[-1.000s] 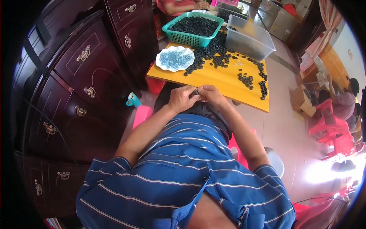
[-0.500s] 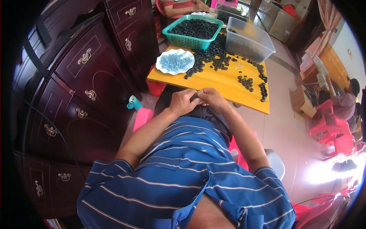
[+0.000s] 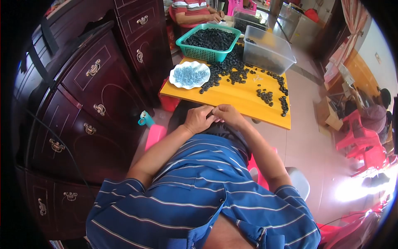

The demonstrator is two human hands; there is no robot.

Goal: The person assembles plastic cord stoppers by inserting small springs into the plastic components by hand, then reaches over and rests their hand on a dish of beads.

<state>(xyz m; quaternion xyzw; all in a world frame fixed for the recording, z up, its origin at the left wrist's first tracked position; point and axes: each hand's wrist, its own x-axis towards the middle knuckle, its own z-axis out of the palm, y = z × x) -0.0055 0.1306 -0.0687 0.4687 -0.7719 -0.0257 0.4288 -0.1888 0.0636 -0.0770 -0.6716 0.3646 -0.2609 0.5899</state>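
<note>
From far off I see left hand (image 3: 198,119) and right hand (image 3: 228,115) pinched, it seems, on a small dark piece (image 3: 213,112) mid-frame, the right-side bunch (image 3: 265,98) maybe done, many black rings (image 3: 230,65) up top to go.

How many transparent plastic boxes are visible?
2: the nearer transparent plastic box at the far right of the yellow rectangular table, the farther transparent plastic box behind it. Others may be hidden.
</note>
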